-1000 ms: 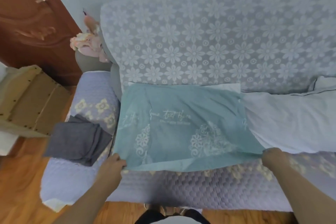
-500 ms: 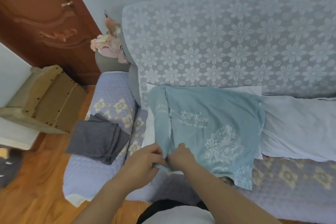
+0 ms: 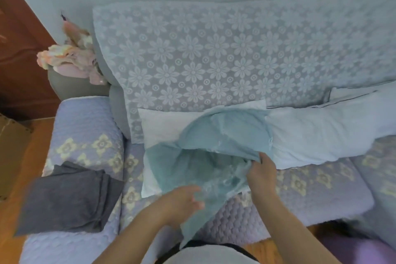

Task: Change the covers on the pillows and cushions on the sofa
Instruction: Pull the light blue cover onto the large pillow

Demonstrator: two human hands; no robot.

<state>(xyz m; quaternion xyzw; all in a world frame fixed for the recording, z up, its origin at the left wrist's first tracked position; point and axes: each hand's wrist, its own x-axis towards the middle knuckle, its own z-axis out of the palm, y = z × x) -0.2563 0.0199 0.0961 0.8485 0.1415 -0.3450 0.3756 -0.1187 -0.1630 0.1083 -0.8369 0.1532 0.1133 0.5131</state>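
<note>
Plainly the thin teal printed fabric pillowcase (image 3: 216,148), limp over the white pillow (image 3: 167,126) on the sofa, was pinched at its mouth by the right hand (image 3: 260,174) while the left hand (image 3: 182,203) lay loosely spread against its lower edge, so it looked light, floppy and best gripped at that hem.

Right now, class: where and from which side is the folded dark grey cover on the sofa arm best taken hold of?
Grip the folded grey cover at its stacked fold along the right edge, coming from above on the seat side. The layers meet there in visible ridges, so one pinch probably gathers them all; it lies flat and free on the padded sofa arm.
</note>
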